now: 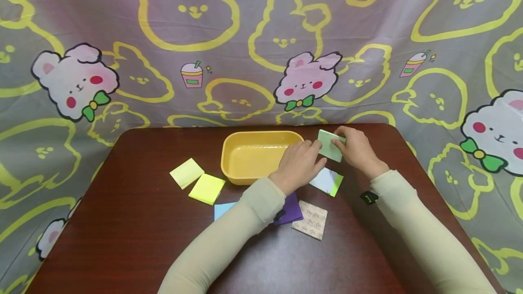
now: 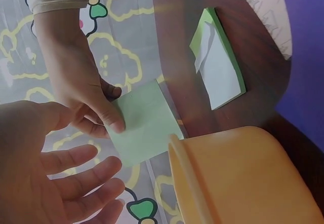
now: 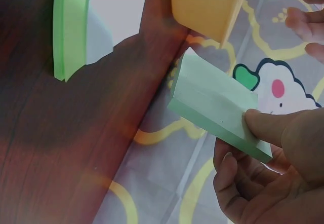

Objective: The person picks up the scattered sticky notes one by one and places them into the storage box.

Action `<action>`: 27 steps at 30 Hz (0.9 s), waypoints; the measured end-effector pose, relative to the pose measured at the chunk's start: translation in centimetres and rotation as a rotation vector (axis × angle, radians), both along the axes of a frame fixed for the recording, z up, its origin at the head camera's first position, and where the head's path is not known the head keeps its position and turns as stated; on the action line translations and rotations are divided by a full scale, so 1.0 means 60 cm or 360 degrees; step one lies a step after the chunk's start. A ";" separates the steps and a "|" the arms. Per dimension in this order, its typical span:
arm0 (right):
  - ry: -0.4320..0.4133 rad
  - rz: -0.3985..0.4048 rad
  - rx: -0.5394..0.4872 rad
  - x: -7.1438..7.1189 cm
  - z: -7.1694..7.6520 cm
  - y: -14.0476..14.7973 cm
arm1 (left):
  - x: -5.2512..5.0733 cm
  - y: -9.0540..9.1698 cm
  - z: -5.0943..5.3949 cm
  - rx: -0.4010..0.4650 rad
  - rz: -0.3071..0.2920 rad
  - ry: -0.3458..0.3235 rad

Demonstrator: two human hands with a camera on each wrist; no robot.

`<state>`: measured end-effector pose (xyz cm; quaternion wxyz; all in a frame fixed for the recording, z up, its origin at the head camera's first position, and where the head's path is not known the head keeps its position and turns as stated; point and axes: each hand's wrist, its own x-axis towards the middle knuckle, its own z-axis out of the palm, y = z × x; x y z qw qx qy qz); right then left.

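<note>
A pale green sticky note pad [image 3: 215, 97] is pinched at one edge between the thumb and curled fingers of my right hand [image 1: 356, 146], held up over the table's back right. My left hand [image 1: 298, 162] is beside it at the right end of the yellow bin [image 1: 245, 179]. In the left wrist view the left hand's fingers [image 2: 81, 176] are spread, apart from the pad and holding nothing. Below both hands lies a green-edged pad with a white sheet on top [image 2: 223, 72]. The bin's visible inside holds nothing; the left hand hides its right end.
Two yellow note pads [image 1: 207, 188] lie left of the bin. In front of it are a blue pad [image 1: 222, 211], partly under the left sleeve, a purple pad [image 1: 291, 210] and a patterned pad [image 1: 310, 221]. A printed cloth [image 1: 245, 67] hangs behind the brown table [image 1: 122, 221].
</note>
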<state>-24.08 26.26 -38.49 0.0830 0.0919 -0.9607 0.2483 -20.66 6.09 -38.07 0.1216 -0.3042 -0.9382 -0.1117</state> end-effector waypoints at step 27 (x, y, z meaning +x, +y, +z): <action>0.0215 0.0052 -0.0028 0.022 0.041 -0.017 | -0.005 0.002 0.020 0.0084 0.0048 -0.0052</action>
